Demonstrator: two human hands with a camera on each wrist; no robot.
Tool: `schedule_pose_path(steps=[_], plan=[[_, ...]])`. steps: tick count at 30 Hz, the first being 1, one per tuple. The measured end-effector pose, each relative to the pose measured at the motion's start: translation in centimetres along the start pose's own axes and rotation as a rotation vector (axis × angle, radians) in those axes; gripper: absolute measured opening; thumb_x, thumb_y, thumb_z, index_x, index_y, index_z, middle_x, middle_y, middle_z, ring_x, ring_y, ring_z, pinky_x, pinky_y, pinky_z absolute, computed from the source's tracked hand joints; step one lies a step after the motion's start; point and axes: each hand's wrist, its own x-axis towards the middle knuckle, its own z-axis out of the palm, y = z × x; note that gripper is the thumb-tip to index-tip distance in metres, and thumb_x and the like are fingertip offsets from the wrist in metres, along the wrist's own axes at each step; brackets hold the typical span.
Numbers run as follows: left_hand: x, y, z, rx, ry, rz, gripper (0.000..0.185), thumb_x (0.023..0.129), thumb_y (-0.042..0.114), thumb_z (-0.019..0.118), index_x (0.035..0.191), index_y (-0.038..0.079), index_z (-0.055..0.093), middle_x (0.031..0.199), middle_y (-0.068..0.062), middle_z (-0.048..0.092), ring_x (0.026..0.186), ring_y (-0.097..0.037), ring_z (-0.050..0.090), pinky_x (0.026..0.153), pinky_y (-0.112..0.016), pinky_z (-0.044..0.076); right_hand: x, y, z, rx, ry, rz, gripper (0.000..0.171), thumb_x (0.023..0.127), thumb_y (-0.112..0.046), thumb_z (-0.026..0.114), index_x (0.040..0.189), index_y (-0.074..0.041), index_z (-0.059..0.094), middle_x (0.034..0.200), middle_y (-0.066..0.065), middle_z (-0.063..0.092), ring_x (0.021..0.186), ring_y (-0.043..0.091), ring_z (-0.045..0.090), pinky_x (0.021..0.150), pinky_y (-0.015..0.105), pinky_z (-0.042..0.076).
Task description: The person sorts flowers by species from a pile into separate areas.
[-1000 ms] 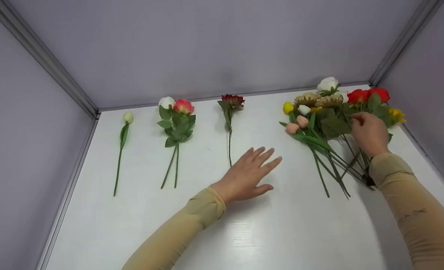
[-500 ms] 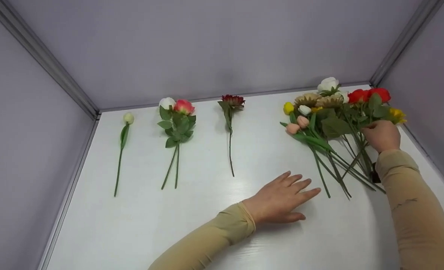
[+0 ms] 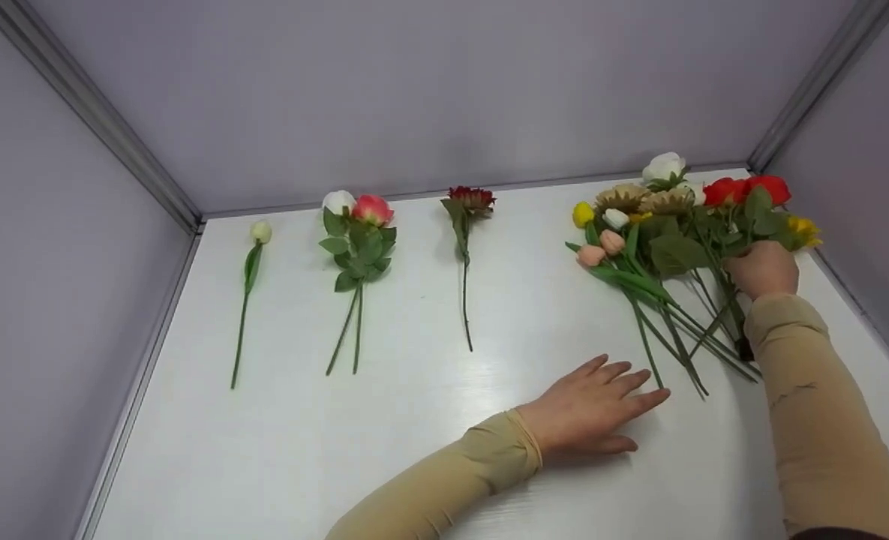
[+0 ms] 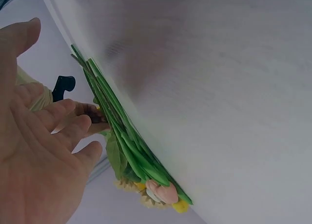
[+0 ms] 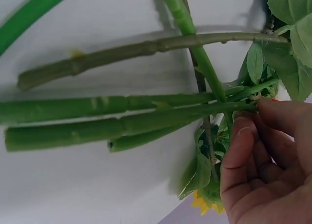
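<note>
Flower bunch (image 3: 662, 247) lies on counter (image 3: 414, 420), right grip (image 3: 763, 268) curled round stem among leaves, just under red blooms (image 3: 744, 189). Left grip (image 3: 590, 409) flat, fingers straight, near stem ends. Likely light, stiff-stemmed, petals crushable; best held mid-stem.

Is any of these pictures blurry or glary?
Head view: sharp, with soft glare on the table near the left hand. Left wrist view: table smeared, hand very close. Right wrist view: stems crisp, right hand slightly soft.
</note>
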Motion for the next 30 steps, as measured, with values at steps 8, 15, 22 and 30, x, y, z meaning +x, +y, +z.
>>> schedule_pose_path(steps=[8, 15, 22, 30], plan=[[-0.1, 0.0, 0.0, -0.046, -0.012, -0.007, 0.080, 0.099, 0.062, 0.056, 0.164, 0.032, 0.021, 0.165, 0.003, 0.032, 0.150, -0.018, 0.027, 0.124, -0.038, 0.019, -0.1, 0.2, 0.0, 0.030, 0.049, 0.008, 0.037, 0.096, -0.019, 0.057, 0.063, -0.003, 0.063, 0.056, 0.001, 0.054, 0.057, 0.023, 0.050, 0.053, 0.037, 0.041], [-0.4, -0.3, 0.1, -0.073, -0.016, -0.015, 0.080, 0.099, 0.060, 0.056, 0.165, 0.032, 0.020, 0.165, 0.003, 0.031, 0.151, -0.017, 0.026, 0.123, -0.037, 0.019, -0.5, -0.4, -0.5, 0.102, 0.052, 0.015, 0.033, 0.092, -0.017, 0.055, 0.067, -0.002, 0.070, 0.056, 0.000, 0.060, 0.056, 0.020, 0.052, 0.053, 0.036, 0.042], [-0.7, -0.4, 0.2, -0.081, 0.000, -0.017, 0.081, 0.099, 0.059, 0.058, 0.165, 0.030, 0.020, 0.164, 0.002, 0.033, 0.150, -0.017, 0.028, 0.123, -0.038, 0.022, -1.7, -1.3, -1.3, 0.251, 0.019, 0.068, 0.032, 0.096, -0.018, 0.054, 0.076, -0.004, 0.075, 0.063, 0.004, 0.067, 0.062, 0.026, 0.062, 0.059, 0.033, 0.048], [-1.1, -1.4, 0.3, -0.126, 0.027, -0.051, 0.077, 0.102, 0.056, 0.055, 0.165, 0.027, 0.023, 0.164, 0.001, 0.034, 0.150, -0.017, 0.030, 0.122, -0.036, 0.023, -2.3, -2.1, -2.2, 0.484, -0.028, 0.095, 0.022, 0.101, -0.026, 0.059, 0.094, -0.014, 0.077, 0.078, -0.005, 0.069, 0.073, 0.013, 0.066, 0.068, 0.028, 0.057]])
